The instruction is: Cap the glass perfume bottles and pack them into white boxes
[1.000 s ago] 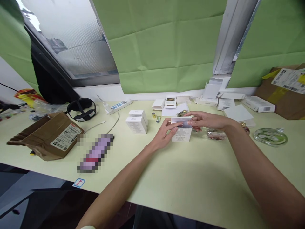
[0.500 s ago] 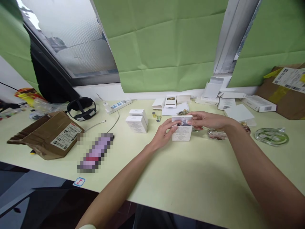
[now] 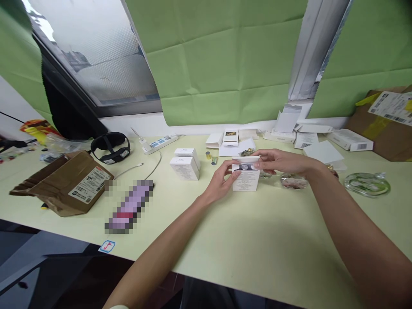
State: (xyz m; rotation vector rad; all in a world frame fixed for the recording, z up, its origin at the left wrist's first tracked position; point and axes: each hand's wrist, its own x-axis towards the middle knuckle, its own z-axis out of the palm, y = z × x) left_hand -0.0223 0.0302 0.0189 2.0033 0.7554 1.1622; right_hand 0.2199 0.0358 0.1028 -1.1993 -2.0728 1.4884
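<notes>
A small white carton (image 3: 246, 179) with printed text stands on the pale yellow table (image 3: 244, 240) in the middle of the view. My left hand (image 3: 220, 182) grips its left side with curled fingers. My right hand (image 3: 279, 161) pinches the carton's top flap from the right. A dark round object shows in the carton's open top. Two shut white cartons (image 3: 186, 163) stand to the left, apart from my hands.
A torn brown cardboard box (image 3: 64, 182) and a black headset (image 3: 110, 147) lie at the left. A power strip (image 3: 160, 142), flat white boxes (image 3: 291, 137), glass bottles (image 3: 366, 183) and a brown parcel (image 3: 383, 124) are behind and to the right. Two small metal caps (image 3: 210, 158) sit near the carton.
The top flap of the carton has been lifted a little, so the dark object inside shows more. Both hands stay on the carton in nearly the same place.
</notes>
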